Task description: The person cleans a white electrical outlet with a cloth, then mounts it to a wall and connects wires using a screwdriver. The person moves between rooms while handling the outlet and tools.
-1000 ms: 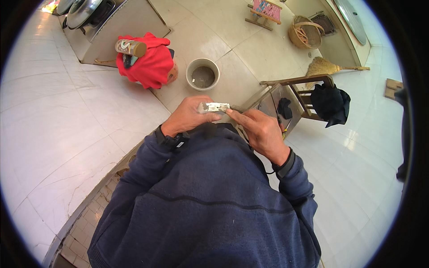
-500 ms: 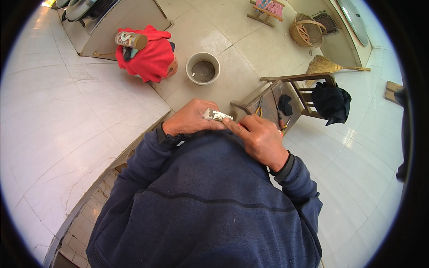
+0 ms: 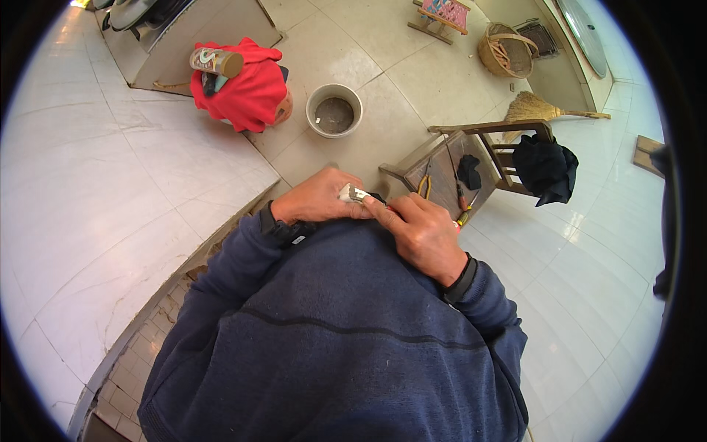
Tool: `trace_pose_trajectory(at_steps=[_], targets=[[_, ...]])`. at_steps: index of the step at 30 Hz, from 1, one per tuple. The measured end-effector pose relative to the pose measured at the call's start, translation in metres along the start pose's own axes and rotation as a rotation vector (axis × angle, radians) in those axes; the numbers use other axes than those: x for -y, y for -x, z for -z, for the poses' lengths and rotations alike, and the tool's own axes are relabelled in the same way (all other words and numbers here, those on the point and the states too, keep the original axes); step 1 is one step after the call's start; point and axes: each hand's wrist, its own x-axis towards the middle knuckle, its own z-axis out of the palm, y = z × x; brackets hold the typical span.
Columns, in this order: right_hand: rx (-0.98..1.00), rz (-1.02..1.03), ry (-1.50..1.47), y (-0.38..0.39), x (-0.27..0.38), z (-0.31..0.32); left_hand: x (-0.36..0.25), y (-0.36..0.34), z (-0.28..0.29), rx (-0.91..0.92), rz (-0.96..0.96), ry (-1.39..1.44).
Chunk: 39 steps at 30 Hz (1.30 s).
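My left hand [image 3: 320,197], below the bucket in the view, is closed around a small pale block [image 3: 352,193] with a rough, whitish top. My right hand [image 3: 423,236] is closed on a slim tool with red on it, mostly hidden by the fingers; its index finger reaches onto the block's right end. Just beyond my right hand, a wooden chair [image 3: 420,158] carries yellow-handled pliers [image 3: 424,186], a red-and-black screwdriver [image 3: 462,197] and a small dark cloth [image 3: 469,171]. A black garment [image 3: 545,169] hangs over its back.
A grey bucket [image 3: 353,110] stands ahead. At left, a red cloth [image 3: 250,103] covers something, with a jar [image 3: 217,62] on top, beside a pale tiled ledge [image 3: 110,221]. A basket [image 3: 490,55], straw broom [image 3: 534,107], pink-seated folding stool [image 3: 442,15] and wooden board [image 3: 648,151] lie around.
Both hands have shifted down in the view with the block, which now shows less between the fingers. My right index finger has slid a little leftward along it.
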Motion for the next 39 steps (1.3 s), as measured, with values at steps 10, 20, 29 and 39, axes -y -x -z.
trace_pose_trajectory(at_steps=[10, 20, 29, 39], targets=[[-0.229, -0.385, -0.303, 0.022, -0.027, -0.002, 0.021, -0.011, 0.014, -0.263, 0.296, 0.495], [-0.267, -0.902, -0.963, 0.012, -0.057, -0.035, 0.028, -0.045, 0.031, -0.179, 0.141, 0.865], [-0.201, -0.801, -0.905, -0.006, -0.048, -0.044, 0.009, -0.026, 0.012, -0.325, -0.020, 0.755], [-0.152, -0.612, -0.691, -0.018, -0.036, -0.054, 0.013, -0.005, -0.017, -0.690, -0.252, -0.023]])
